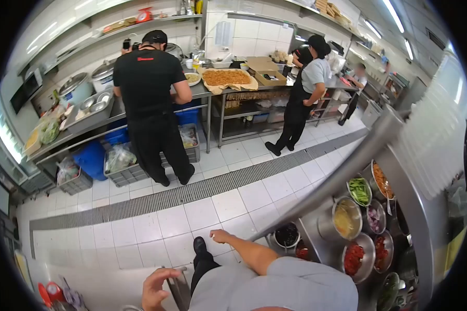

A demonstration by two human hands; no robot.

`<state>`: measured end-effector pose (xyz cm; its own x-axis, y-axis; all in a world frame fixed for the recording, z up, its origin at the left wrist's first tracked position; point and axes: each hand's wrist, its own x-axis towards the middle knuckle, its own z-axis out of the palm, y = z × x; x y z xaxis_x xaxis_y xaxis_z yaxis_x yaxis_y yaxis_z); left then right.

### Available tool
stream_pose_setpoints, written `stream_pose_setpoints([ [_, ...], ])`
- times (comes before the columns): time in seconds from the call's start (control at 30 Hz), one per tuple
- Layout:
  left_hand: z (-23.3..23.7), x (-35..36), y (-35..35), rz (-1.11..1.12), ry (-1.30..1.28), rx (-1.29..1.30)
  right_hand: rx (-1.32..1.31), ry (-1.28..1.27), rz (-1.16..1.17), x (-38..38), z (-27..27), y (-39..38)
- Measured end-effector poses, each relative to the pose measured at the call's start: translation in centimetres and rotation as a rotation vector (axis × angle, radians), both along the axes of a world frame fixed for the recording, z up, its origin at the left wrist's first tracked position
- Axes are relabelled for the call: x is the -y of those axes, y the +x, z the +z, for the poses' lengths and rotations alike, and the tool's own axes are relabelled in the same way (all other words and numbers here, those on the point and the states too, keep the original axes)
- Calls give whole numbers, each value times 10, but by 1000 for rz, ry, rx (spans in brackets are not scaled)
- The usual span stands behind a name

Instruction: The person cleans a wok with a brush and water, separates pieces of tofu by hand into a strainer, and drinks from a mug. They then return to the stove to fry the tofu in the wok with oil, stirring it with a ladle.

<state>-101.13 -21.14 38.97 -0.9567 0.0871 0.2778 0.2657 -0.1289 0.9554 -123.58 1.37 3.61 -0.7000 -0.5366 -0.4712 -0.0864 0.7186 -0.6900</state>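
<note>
Near the bottom left, my left hand is raised with its fingers apart and curved, holding nothing, close to a steel edge. My right hand hangs over the tiled floor at the bottom centre, fingers curled together; whether anything is inside is too small to tell. To the right of my right arm, bowls stand in a steel counter: dark pieces, chopped red food, green strips and a pale yellow food.
A person in black works at the far counter, beside a tray of orange-brown food. Another person stands with a hand on the hip. More people are farther right. A drain grate crosses the floor.
</note>
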Motion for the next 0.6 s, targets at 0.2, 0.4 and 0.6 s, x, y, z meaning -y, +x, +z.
stream_pose_setpoints([
  [0.2, -35, 78, -156, 321, -485, 493, 134, 229, -119, -34, 0, -119],
  [0.4, -18, 97, -282, 216, -1118, 308, 271, 74, -645, -100, 3, -187],
  [0.6, -55, 68, -399, 150, -1252, 285, 384, 119, -595, -159, -53, -212],
])
